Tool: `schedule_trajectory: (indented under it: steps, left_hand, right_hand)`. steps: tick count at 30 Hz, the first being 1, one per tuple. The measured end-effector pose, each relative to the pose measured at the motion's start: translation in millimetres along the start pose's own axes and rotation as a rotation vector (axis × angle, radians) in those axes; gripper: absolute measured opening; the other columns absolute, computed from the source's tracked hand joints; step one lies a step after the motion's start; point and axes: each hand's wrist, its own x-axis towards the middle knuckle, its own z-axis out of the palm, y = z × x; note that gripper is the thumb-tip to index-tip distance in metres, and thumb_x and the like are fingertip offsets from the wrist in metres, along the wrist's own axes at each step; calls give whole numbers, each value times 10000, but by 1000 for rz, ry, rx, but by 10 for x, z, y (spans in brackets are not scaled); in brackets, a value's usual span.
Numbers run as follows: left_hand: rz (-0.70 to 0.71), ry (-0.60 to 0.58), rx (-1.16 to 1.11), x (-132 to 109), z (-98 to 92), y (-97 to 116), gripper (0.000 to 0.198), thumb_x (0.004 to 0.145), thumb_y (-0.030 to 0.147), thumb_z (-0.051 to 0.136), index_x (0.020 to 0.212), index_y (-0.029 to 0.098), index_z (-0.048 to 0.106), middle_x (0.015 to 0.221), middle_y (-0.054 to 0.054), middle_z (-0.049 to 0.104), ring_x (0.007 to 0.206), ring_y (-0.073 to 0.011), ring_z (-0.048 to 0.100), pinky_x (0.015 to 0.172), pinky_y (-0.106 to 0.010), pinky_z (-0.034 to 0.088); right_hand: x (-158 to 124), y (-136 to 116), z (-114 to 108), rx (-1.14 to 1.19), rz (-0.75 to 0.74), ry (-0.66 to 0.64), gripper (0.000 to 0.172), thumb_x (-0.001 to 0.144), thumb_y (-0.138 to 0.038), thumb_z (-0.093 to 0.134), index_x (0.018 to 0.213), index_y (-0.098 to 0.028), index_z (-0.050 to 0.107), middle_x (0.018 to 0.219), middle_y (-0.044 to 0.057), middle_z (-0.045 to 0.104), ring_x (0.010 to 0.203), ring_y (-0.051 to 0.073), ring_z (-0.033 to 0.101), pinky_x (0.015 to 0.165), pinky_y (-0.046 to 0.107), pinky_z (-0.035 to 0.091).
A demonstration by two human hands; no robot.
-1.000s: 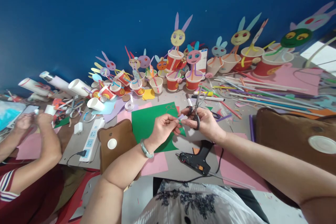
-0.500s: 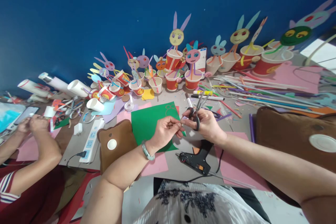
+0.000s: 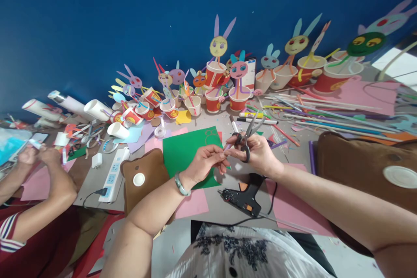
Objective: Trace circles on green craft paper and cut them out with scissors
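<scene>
My left hand (image 3: 210, 160) is closed, its thumb and forefinger pinching a small lilac scrap of paper (image 3: 227, 147). My right hand (image 3: 257, 154) grips black-handled scissors (image 3: 248, 135), blades apart and pointing up and away from me. The right fingertips meet the left ones around the scrap. Beneath the left hand lies a sheet of green paper (image 3: 182, 150) with a rounded outline drawn near its top right corner. Just below my hands a black hot glue gun (image 3: 244, 197) rests on the grey table (image 3: 215, 217).
Paper cups with bunny-faced figures (image 3: 239, 100) line the blue wall. Pipe cleaners (image 3: 339, 124) lie at the right, beside a brown pouch (image 3: 358, 165). Another brown pouch (image 3: 146, 178) and a power strip (image 3: 114, 173) are at the left. Farther left, a co-worker's hands (image 3: 39, 156) hold a white stick-like item.
My hands stay almost in place. The scissors have tilted slightly to the right, and the lilac scrap shows more clearly between my fingers. The co-worker's hands have shifted a little.
</scene>
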Motion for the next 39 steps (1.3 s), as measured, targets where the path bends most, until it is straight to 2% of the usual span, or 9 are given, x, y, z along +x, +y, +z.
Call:
schedule_trajectory:
  steps: [8, 15, 21, 34, 39]
  left_hand:
    - [67, -18, 43, 9, -36, -53, 440, 700, 487, 851, 812, 128, 622, 666, -37, 722, 499, -115, 641, 507, -225, 509]
    - [79, -5, 110, -7, -21, -22, 458, 697, 517, 843, 800, 124, 631, 662, -37, 719, 508, -116, 641, 530, -234, 514]
    - [96, 3, 162, -27, 9, 20, 459, 699, 530, 833, 789, 124, 640, 658, -43, 712, 514, -115, 636, 539, -241, 519]
    - [285, 138, 339, -45, 1, -45, 386, 787, 518, 764, 795, 148, 656, 668, -25, 694, 550, -102, 622, 546, -211, 503]
    - [327, 129, 349, -13, -15, -30, 376, 762, 501, 788, 780, 147, 662, 691, -11, 660, 549, -94, 604, 522, -205, 497]
  right_hand:
    - [-18, -20, 6, 3, -4, 47, 422, 601, -524, 889, 788, -196, 702, 718, 36, 722, 650, 199, 684, 633, 310, 583]
    - [-23, -65, 10, -23, 2, 43, 417, 613, -547, 871, 750, -198, 688, 650, 22, 695, 603, 185, 657, 571, 297, 551]
    - [-49, -80, 20, -2, 15, 47, 391, 623, -512, 874, 751, -204, 671, 675, 16, 697, 571, 161, 625, 545, 283, 529]
    - [11, -93, 4, 30, 54, 73, 354, 638, -465, 869, 769, -198, 677, 705, 24, 698, 634, 184, 650, 611, 305, 546]
    - [-3, -49, -8, 5, 21, 33, 335, 667, -458, 849, 791, -192, 688, 717, 22, 698, 606, 162, 617, 573, 284, 508]
